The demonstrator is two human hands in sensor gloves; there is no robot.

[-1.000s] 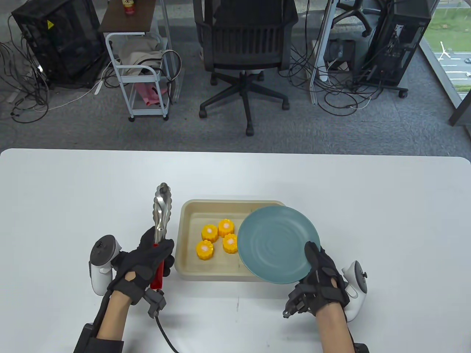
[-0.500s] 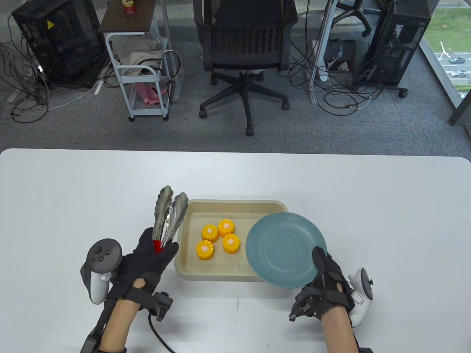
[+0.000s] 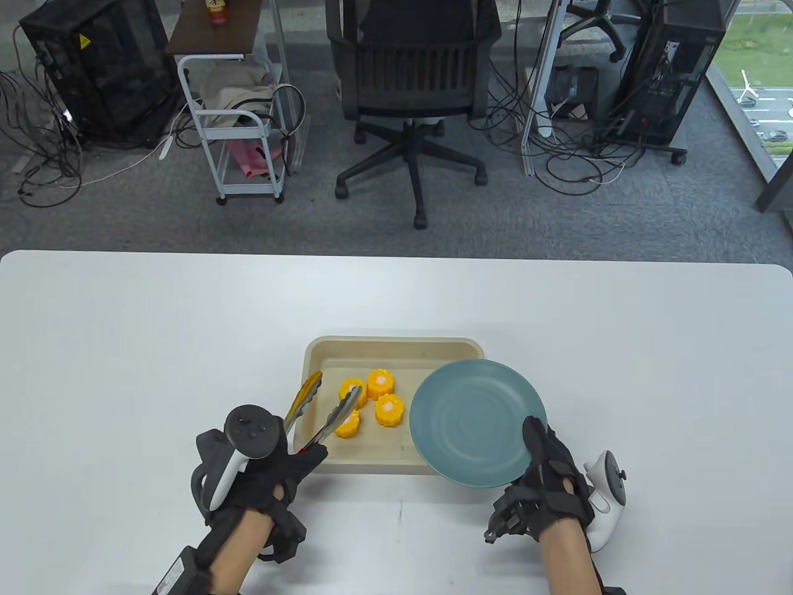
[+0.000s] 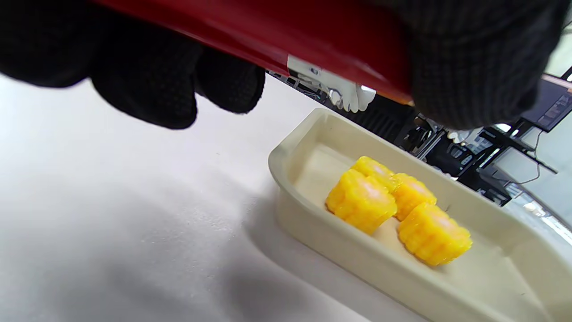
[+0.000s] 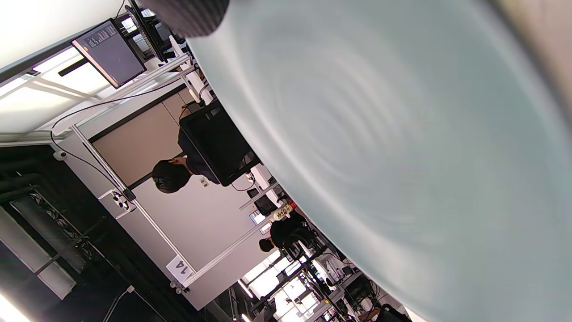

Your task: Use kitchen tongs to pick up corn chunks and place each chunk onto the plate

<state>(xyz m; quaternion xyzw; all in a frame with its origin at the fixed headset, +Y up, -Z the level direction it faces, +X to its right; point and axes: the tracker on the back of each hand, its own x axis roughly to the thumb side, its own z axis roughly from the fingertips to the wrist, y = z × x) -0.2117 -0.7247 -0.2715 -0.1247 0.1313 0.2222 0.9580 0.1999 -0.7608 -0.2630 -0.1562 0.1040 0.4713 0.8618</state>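
Left hand point(image 3: 260, 477): fingers curled round the red handle of the kitchen tongs point(image 3: 319, 412); its grip is pinching the tool, and the two steel blades stand spread over the tray's near-left corner.
Right hand point(image 3: 548, 480): thumb on top of the teal plate point(image 3: 477, 421), fingers hidden beneath — grip pinching the rim, plate lifted and overlapping the tray's right end.
Corn chunks point(image 3: 368, 403): four, clustered in the beige tray point(image 3: 396, 350) on the white table point(image 3: 124, 347); none on the plate yet. One blade tip lies across the near-left chunk; contact cannot be told.
Handling, my guess: short ribbed cylinders, glossy like moulded plastic — likely light, stiff, a bit slick, and apt to roll if tipped on their side.
Where to take hold: across the ribbed flanks, blades on opposite sides, low on the body; the scalloped edges should bite into the grooves.
Risk: neighbours sit touching, so a blade may nudge one aside.
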